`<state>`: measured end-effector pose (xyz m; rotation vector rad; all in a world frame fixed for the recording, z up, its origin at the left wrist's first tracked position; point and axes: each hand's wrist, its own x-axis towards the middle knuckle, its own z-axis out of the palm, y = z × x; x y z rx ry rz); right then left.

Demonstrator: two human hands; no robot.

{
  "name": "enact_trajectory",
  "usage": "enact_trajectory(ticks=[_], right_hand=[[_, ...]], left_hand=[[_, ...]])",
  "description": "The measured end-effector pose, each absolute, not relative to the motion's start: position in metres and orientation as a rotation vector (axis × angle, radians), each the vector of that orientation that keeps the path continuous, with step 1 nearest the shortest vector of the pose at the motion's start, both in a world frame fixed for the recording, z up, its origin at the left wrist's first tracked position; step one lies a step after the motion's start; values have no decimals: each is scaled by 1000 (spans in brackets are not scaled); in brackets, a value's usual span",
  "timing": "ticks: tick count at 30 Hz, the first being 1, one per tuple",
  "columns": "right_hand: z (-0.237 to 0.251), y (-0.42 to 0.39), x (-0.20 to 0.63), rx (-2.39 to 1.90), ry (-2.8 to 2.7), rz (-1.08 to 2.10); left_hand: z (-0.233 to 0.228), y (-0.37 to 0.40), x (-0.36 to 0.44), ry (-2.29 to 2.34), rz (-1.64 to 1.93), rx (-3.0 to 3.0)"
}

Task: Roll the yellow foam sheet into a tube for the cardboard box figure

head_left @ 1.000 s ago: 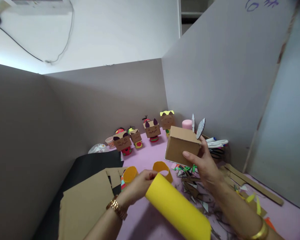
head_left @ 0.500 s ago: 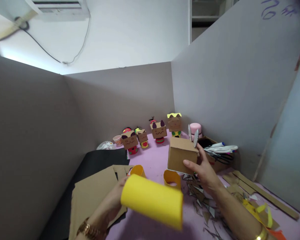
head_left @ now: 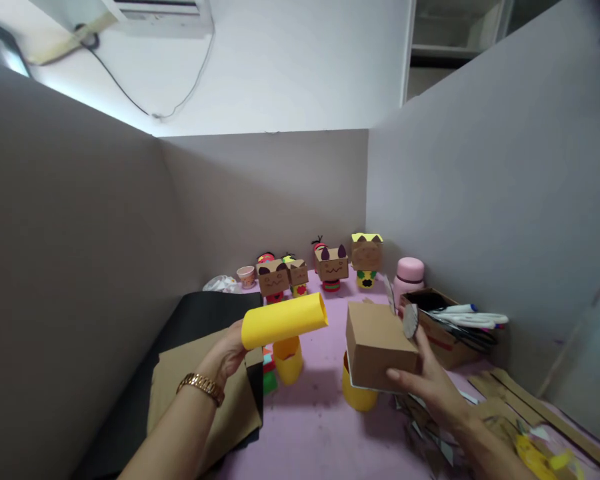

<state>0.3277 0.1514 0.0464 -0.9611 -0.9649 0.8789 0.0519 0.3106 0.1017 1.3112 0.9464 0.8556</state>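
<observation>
Left hand point(head_left: 229, 352): closed around the near end of a yellow paper roll point(head_left: 285, 321), which is held almost level above the table, its open end turned to the right.
Right hand point(head_left: 433, 380): clasped on a cardboard box point(head_left: 380, 346), thumb under the front lower edge, fingers behind; two grey ear-shaped cutouts point(head_left: 409, 320) are seen at the box's far top edge.
Box position: held above a short yellow paper tube point(head_left: 357, 396) standing on the pink table point(head_left: 320, 427); whether the two touch cannot be told.
Second yellow tube point(head_left: 287, 359): stood upright below the roll, just beside brown cardboard sheets point(head_left: 215, 400).
Back row: four box-headed paper figures point(head_left: 333, 263) are lined along the partition, a pink bottle point(head_left: 409, 275) at their right.
Right side: markers are laid in an open carton point(head_left: 443, 333); cardboard scraps point(head_left: 430, 433) are scattered near the right wrist.
</observation>
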Motion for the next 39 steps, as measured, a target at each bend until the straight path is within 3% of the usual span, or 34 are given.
enact_trajectory(ticks=[39], right_hand=[[21, 156, 315, -1094, -990, 779]], left_hand=[[68, 333, 76, 896, 571, 1483]])
